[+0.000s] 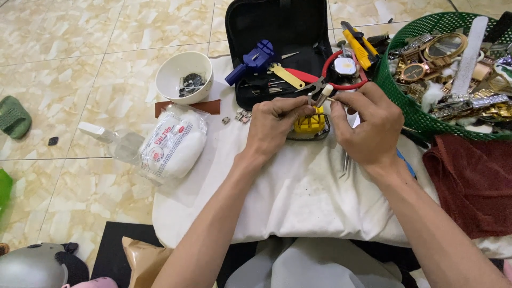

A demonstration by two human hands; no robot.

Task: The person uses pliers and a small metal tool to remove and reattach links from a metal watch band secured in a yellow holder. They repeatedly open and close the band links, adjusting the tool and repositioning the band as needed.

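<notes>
Here the person is sitting on a tiled floor (pixel 69 64) and working over a white cloth (pixel 298 197) that is lying spread in front of the knees. The left hand (pixel 274 125) is curling around a small yellow holder block (pixel 310 124), with the fingers closed narrowly on its left side and top; the block is resting on the cloth, between the two hands. The right hand (pixel 368 125) is pinching a slim tool with a pale handle (pixel 324 94) between thumb and fingers, and the tool is slanting down towards the top of the yellow block. Whether its tip is touching the block cannot be told, since the fingers are covering that spot.

Just beyond the hands, a black zip case (pixel 266 26) is lying open, holding a blue tool (pixel 250 61), a flat yellow piece (pixel 286 76) and red-handled pliers (pixel 325 74). A yellow-handled tool (pixel 358 45) is lying at the case's right edge. To the right, a green mesh basket (pixel 397 93) is holding a heap of wristwatches and metal bands. A dark red cloth (pixel 472 181) is lying in front of the basket.

To the left, a white bowl (pixel 184 77) with small dark parts is standing near the cloth's edge, and a bag of white cotton (pixel 173 144) is lying beside a clear bottle (pixel 114 141). A green sandal (pixel 13 116) is lying well apart at the far left.
</notes>
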